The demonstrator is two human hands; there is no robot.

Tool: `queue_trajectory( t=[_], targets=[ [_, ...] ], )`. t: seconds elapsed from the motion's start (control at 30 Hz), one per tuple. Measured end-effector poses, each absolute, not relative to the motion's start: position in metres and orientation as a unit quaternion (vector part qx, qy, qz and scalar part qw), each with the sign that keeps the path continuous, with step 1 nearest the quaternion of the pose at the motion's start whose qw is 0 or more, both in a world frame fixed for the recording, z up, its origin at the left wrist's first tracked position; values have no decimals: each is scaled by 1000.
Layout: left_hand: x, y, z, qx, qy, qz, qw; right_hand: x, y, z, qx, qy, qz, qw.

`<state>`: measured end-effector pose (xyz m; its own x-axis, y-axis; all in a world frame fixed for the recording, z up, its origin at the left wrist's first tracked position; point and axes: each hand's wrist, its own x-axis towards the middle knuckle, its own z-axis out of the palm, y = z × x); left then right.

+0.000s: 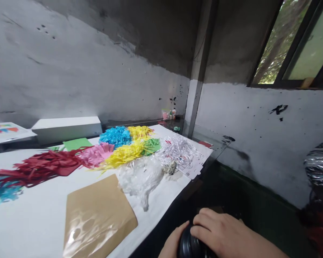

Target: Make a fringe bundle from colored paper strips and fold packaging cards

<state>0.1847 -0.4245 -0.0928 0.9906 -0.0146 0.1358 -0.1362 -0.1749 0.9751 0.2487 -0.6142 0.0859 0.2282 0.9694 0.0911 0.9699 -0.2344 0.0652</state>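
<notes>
At the bottom of the head view, a glossy black rounded object [188, 243] with a ridged side sits between my hands. My right hand [220, 229] lies over its top and right side, the fingers curled onto it. Along its left side rests my left hand [173, 242], mostly cut off by the frame's lower edge. What kind of thing it is, I cannot make out. To the left, on the white-covered table [37, 208], lie a brown paper sheet in clear wrapping [99, 211] and a crumpled clear plastic bag [142, 175].
Fringed paper bundles in red [51, 163], pink [97, 154], yellow [126, 152] and blue [115, 136] spread across the table. A heap of white string [179, 150] lies at the right. Behind stands a white box [67, 127]. Small bottles [173, 113] are in the corner.
</notes>
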Motion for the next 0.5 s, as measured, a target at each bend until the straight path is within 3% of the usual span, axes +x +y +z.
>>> queue_trajectory(
  t=[0.2,0.3,0.5],
  targets=[
    [198,-425,-119,804,-31,49,592,235,-598,111,-923,-368,109,17],
    [196,-424,-119,800,-37,71,595,233,-599,119,-902,-396,169,41],
    [182,-424,-94,786,-40,75,612,236,-605,111,-940,-303,153,46]
  ],
)
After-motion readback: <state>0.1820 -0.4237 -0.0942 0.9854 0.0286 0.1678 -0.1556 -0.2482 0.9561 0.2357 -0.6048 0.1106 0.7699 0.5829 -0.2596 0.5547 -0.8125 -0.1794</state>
